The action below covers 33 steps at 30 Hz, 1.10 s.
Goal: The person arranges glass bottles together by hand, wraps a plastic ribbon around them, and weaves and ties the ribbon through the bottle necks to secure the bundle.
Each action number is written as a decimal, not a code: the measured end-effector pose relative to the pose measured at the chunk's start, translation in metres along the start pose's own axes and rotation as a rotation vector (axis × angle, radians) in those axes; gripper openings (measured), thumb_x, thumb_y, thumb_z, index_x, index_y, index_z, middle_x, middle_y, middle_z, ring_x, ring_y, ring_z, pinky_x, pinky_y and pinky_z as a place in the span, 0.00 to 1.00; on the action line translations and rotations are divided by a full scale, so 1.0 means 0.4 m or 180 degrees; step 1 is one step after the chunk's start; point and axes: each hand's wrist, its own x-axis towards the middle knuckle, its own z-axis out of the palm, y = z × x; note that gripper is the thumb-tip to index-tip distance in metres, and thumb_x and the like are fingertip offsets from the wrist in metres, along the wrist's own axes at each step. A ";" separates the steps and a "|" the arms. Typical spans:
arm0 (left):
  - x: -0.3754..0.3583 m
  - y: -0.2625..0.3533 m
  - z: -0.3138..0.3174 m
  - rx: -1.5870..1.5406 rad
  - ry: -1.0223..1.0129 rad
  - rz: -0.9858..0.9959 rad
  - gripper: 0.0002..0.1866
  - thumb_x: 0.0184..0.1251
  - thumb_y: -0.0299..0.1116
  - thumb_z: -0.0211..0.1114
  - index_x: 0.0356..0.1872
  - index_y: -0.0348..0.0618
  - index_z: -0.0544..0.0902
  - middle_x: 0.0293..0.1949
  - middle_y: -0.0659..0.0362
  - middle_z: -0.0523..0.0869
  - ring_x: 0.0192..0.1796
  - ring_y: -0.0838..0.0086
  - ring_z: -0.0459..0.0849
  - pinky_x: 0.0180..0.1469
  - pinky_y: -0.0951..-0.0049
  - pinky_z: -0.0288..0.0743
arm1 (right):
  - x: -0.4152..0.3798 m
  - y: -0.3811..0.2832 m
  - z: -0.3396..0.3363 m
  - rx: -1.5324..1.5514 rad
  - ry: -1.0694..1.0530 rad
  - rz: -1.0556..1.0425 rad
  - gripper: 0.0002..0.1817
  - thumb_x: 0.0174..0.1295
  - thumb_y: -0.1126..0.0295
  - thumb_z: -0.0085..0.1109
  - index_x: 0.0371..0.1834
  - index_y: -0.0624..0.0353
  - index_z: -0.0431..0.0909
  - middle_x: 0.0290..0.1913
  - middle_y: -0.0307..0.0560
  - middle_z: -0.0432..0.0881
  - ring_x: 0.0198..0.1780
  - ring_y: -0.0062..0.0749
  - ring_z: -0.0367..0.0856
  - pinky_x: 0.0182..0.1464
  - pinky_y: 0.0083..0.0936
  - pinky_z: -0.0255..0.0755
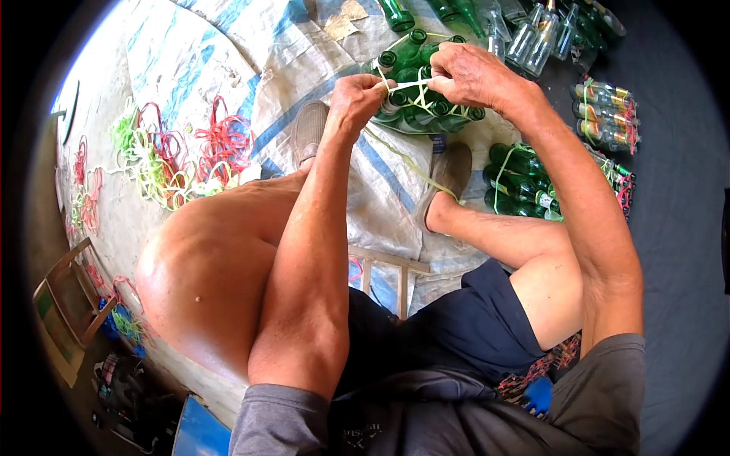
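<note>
A bundle of several green glass bottles lies on the sheet in front of me, their necks toward me and pale plastic strap running round and between them. Over the bundle, a whitish strap is stretched taut between my two hands. My left hand pinches one end at the bundle's left side. My right hand is closed on the other end, at the upper right of the bottles. A loose pale-green length of strap trails from the bundle down toward my right shoe.
Tied green bottles lie right of my right shoe. Clear bottles and more green ones lie at the back. Small bottle bundles sit at the far right. Tangled red and green straps lie left. A wooden frame stands between my legs.
</note>
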 end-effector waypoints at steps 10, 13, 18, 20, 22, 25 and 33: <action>-0.009 -0.004 -0.003 -0.0106 -0.0128 0.0032 0.15 0.75 0.42 0.72 0.45 0.39 0.93 0.23 0.69 0.80 0.22 0.84 0.70 0.24 0.78 0.60 | -0.002 0.040 0.018 -0.0166 0.0108 -0.0005 0.15 0.72 0.60 0.59 0.42 0.63 0.83 0.45 0.58 0.82 0.52 0.56 0.83 0.56 0.48 0.76; -0.008 -0.007 -0.002 -0.0206 -0.0141 0.0051 0.15 0.74 0.42 0.71 0.44 0.39 0.93 0.23 0.69 0.80 0.22 0.84 0.70 0.25 0.78 0.60 | -0.002 0.053 0.028 -0.0133 0.0271 -0.0079 0.14 0.72 0.61 0.58 0.43 0.63 0.83 0.46 0.58 0.81 0.52 0.57 0.83 0.57 0.48 0.76; -0.015 0.000 0.000 -0.0326 -0.0164 0.0000 0.15 0.74 0.43 0.71 0.43 0.39 0.93 0.24 0.69 0.81 0.23 0.85 0.69 0.26 0.79 0.59 | 0.006 0.068 0.041 -0.0020 0.0370 -0.0075 0.13 0.72 0.63 0.58 0.45 0.63 0.83 0.47 0.59 0.82 0.53 0.58 0.83 0.58 0.48 0.77; -0.016 0.004 0.001 -0.0339 -0.0171 -0.0032 0.15 0.73 0.43 0.71 0.43 0.39 0.93 0.24 0.69 0.80 0.23 0.85 0.69 0.26 0.79 0.59 | 0.012 0.076 0.047 0.0055 0.0422 -0.0083 0.13 0.72 0.63 0.58 0.45 0.63 0.83 0.47 0.60 0.83 0.53 0.59 0.83 0.58 0.48 0.77; -0.015 0.004 -0.001 -0.0299 -0.0164 -0.0032 0.15 0.73 0.42 0.71 0.44 0.39 0.93 0.25 0.69 0.81 0.24 0.85 0.69 0.26 0.79 0.59 | 0.018 0.070 0.041 0.0089 0.0383 -0.0004 0.13 0.71 0.63 0.59 0.44 0.63 0.84 0.47 0.60 0.84 0.53 0.59 0.84 0.57 0.48 0.77; -0.016 0.002 0.000 -0.0325 -0.0169 -0.0008 0.14 0.73 0.40 0.70 0.45 0.39 0.93 0.25 0.69 0.81 0.24 0.85 0.69 0.27 0.79 0.59 | 0.029 0.077 0.043 0.0227 0.0234 0.0136 0.13 0.70 0.64 0.60 0.44 0.63 0.84 0.47 0.61 0.85 0.54 0.59 0.84 0.58 0.47 0.77; -0.019 0.004 0.000 -0.0292 -0.0180 0.0057 0.15 0.73 0.40 0.69 0.46 0.38 0.93 0.27 0.68 0.82 0.25 0.84 0.70 0.28 0.79 0.61 | 0.039 0.048 0.023 0.1005 -0.0021 0.0742 0.13 0.71 0.65 0.56 0.42 0.64 0.84 0.28 0.55 0.86 0.26 0.44 0.88 0.36 0.43 0.80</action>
